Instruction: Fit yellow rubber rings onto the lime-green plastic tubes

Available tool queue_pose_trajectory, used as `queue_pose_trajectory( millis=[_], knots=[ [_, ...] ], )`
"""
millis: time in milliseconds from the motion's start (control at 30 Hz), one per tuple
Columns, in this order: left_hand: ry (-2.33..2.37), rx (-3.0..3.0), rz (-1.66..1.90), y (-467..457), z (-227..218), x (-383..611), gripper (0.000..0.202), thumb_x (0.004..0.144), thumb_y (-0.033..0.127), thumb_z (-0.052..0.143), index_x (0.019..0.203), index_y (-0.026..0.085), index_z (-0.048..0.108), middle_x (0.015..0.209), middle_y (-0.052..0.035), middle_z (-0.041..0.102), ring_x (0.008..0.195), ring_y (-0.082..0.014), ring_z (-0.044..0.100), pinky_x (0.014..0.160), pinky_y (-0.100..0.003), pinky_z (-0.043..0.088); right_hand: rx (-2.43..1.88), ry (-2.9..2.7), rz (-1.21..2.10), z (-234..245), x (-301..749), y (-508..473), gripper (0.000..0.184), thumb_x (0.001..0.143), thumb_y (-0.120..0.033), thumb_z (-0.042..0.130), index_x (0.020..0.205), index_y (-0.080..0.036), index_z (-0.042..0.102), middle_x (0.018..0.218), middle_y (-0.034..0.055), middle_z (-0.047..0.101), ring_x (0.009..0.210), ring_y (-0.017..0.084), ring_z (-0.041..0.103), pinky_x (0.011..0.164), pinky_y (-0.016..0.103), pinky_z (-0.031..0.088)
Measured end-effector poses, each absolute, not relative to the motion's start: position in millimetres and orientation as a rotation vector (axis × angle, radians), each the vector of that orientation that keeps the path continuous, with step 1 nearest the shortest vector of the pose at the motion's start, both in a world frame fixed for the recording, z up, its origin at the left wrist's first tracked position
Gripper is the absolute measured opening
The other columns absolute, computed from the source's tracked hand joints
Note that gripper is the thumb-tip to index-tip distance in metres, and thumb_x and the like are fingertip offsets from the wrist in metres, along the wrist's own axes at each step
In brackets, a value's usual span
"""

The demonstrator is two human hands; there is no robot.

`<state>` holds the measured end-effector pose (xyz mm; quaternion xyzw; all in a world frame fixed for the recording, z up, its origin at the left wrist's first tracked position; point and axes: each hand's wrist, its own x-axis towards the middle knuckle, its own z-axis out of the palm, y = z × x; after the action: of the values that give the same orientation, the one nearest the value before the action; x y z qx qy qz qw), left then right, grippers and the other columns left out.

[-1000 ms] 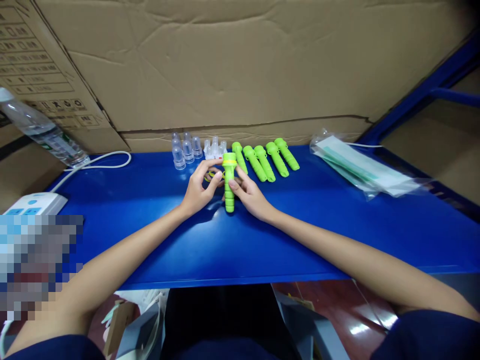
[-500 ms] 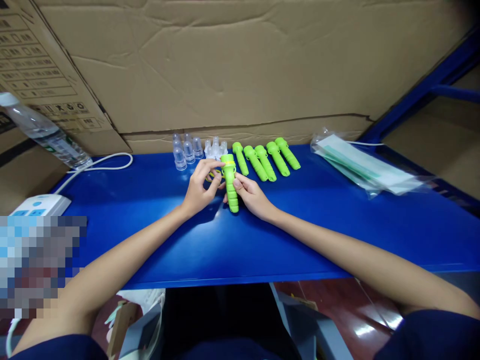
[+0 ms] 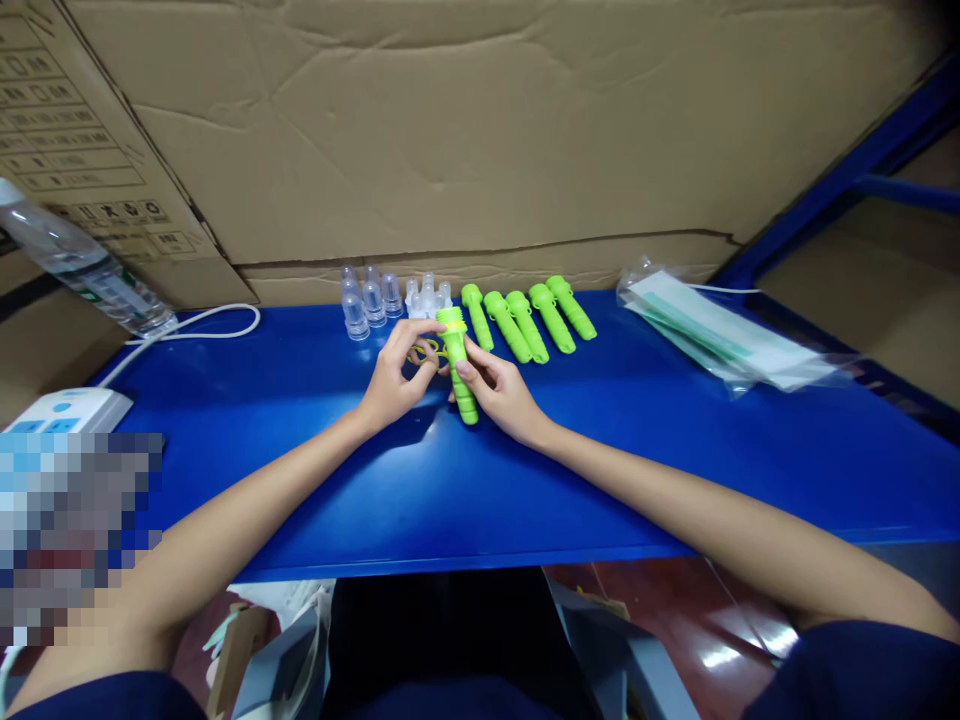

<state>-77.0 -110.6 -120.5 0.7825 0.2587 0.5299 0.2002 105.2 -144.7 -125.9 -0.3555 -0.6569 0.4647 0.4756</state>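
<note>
A bright green flashlight body (image 3: 462,375) with a ribbed grip and an open threaded top is tilted slightly in front of me, held by my right hand (image 3: 506,392) around its middle. A yellow rubber ring (image 3: 454,326) circles its neck just below the thread. My left hand (image 3: 396,378) has its index fingertip at that ring, fingers curled. More yellow rings (image 3: 427,350) show between its index finger and thumb; whether they are held or lie on the table, I cannot tell. Several similar green flashlights (image 3: 517,322) lie in a row behind my right hand.
Clear plastic caps (image 3: 373,303) and smaller clear pieces (image 3: 427,298) stand at the back of the blue table (image 3: 465,510). Plastic bags (image 3: 727,330) lie right. A water bottle (image 3: 90,265), white cable (image 3: 225,308) and power strip (image 3: 75,410) are left. Cardboard (image 3: 480,140) forms the back wall.
The flashlight's top has tipped slightly left, and my right thumb has shifted a little left across its body. My left index finger stays at the neck. The whole view has shifted slightly.
</note>
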Motion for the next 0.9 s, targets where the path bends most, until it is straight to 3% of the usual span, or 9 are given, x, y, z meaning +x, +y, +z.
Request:
queue_pose_trajectory(
  millis=[300,600,900],
  knots=[
    [0.686,2.200,1.482,-110.3,-122.3,-77.4,0.032,0.090,0.016,0.057,0.121,0.021,0.059,0.113,-0.0059,0.059,0.078,-0.0103,0.061,0.072,-0.025,0.050,-0.903,-1.636,1.053,-131.1,103.8,-143.7,0.082,0.089,-0.066,0.061,0.153,-0.016,0.047,0.094,0.0060,0.068,0.070,0.017,0.062,0.067,0.032,0.057],
    [0.659,2.231,1.464,-110.0,-122.2,-78.3,0.029,0.096,0.017,0.049,0.123,0.024,0.060,0.116,-0.0071,0.056,0.083,-0.0119,0.061,0.075,-0.027,0.053,-0.963,-1.738,0.824,-131.0,105.6,-145.5,0.065,0.095,-0.057,0.057,0.147,-0.018,0.054,0.090,0.0055,0.063,0.071,0.018,0.056,0.066,0.032,0.054],
    [0.699,2.304,1.428,-111.4,-123.8,-78.0,0.036,0.095,0.016,0.049,0.127,0.025,0.059,0.117,-0.0071,0.054,0.084,-0.0129,0.061,0.076,-0.028,0.054,-0.992,-1.869,0.550,-128.8,105.6,-147.1,0.057,0.098,-0.052,0.053,0.144,-0.019,0.056,0.087,0.0048,0.057,0.073,0.019,0.051,0.070,0.032,0.049]
  ],
)
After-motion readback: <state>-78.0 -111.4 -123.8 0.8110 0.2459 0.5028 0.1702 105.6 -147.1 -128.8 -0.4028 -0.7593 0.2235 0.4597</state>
